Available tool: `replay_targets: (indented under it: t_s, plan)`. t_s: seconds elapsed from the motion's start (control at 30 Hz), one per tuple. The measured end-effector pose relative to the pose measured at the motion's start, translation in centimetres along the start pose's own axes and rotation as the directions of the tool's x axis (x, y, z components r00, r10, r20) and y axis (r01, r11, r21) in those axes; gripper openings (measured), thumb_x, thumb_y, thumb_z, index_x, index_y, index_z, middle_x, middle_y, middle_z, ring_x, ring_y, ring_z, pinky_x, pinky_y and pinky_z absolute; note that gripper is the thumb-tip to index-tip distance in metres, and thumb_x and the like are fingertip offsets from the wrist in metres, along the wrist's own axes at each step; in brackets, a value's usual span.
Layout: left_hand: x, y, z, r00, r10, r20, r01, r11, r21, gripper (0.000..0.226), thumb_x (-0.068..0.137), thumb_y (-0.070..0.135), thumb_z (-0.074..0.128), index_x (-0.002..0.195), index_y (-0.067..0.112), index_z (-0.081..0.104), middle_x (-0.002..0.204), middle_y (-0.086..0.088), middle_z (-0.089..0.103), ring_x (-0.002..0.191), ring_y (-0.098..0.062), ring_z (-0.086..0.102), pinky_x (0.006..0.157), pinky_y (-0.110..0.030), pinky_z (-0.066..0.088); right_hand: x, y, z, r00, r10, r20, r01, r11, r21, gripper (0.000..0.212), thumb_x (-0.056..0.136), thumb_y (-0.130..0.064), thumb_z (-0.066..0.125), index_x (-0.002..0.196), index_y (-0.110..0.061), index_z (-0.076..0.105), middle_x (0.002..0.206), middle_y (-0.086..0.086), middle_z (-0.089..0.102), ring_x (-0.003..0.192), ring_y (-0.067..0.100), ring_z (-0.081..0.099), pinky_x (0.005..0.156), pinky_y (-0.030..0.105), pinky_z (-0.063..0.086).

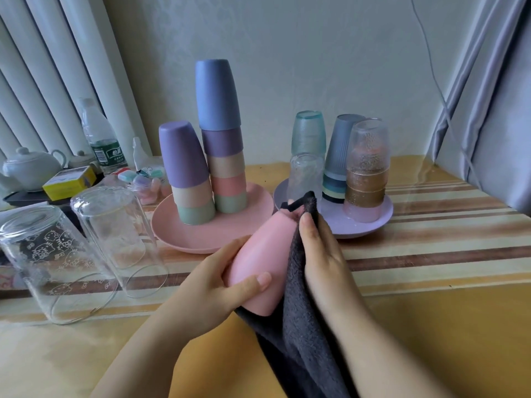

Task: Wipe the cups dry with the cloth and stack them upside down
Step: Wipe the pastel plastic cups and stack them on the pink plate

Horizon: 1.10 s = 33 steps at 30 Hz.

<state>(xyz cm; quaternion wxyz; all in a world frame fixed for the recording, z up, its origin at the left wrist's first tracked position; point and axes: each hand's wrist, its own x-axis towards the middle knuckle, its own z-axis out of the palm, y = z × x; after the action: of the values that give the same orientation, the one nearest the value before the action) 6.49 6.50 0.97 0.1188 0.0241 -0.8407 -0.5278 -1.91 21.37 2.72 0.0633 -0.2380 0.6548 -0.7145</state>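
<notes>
My left hand (218, 280) grips a pink cup (264, 254) near its rim, its closed bottom pointing away from me. My right hand (319, 251) presses a dark grey cloth (298, 326) against the cup's right side, fingers curled over the cloth. The cloth hangs down below the cup. On a pink plate (184, 234) stand two upside-down stacks of coloured cups, a short one topped by a purple cup (182, 156) and a tall one topped by a blue cup (217, 94).
A lilac plate (373, 225) at the right holds upside-down clear and tinted cups (366, 168). Two clear glasses (120, 237) stand upside down at the left. A teapot (30, 166), a water bottle (100, 139) and small boxes sit at the far left.
</notes>
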Motion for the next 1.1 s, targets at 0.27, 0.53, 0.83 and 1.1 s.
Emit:
replay_targets:
  t_s: [0.27,0.53,0.83,1.1]
  plan:
    - [-0.4,0.1,-0.9,0.995,0.049,0.091,-0.043,0.997,-0.063,0.061,0.065,0.049,0.074,0.124,0.044,0.057,0.121,0.022,0.065,0.111,0.001,0.061,0.085,-0.012,0.047,0.9,-0.1,-0.5,0.966,0.197,0.166,-0.244,0.905,0.349,0.021,0.075,-0.032,0.061,0.088,-0.019,0.073,0.098,0.008,0.069,0.09,0.021,0.059,0.088,0.036,0.044]
    - [-0.5,0.0,-0.4,0.996,-0.035,0.079,0.058,0.945,-0.321,0.065,0.058,0.045,0.08,0.118,0.025,0.063,0.112,0.009,0.072,0.102,-0.005,0.067,0.078,-0.017,0.052,1.4,0.1,-1.2,0.953,0.236,0.189,-0.292,0.881,0.371,0.026,0.076,-0.033,0.06,0.095,-0.02,0.072,0.101,0.004,0.071,0.09,0.018,0.065,0.082,0.026,0.051]
    - [0.5,-0.6,2.7,0.972,-0.203,-0.118,0.077,0.749,-0.658,0.069,0.074,0.061,0.063,0.13,0.021,0.057,0.13,-0.001,0.064,0.125,-0.017,0.056,0.113,-0.045,0.032,-1.4,-0.2,1.9,0.976,0.106,0.191,-0.116,0.992,0.041,0.038,0.097,-0.033,0.027,0.131,-0.044,0.017,0.123,-0.039,0.032,0.095,-0.038,0.037,0.062,-0.013,0.019]
    - [0.5,-0.7,1.7,0.948,-0.185,-0.259,0.019,0.845,-0.534,0.11,0.046,0.077,0.078,0.133,0.016,0.051,0.128,-0.003,0.065,0.121,-0.019,0.059,0.104,-0.041,0.043,-0.8,0.6,2.0,0.968,0.213,0.134,-0.205,0.976,-0.073,0.04,0.096,-0.042,0.029,0.135,-0.043,0.035,0.109,-0.039,0.037,0.106,-0.017,0.036,0.064,-0.016,0.019]
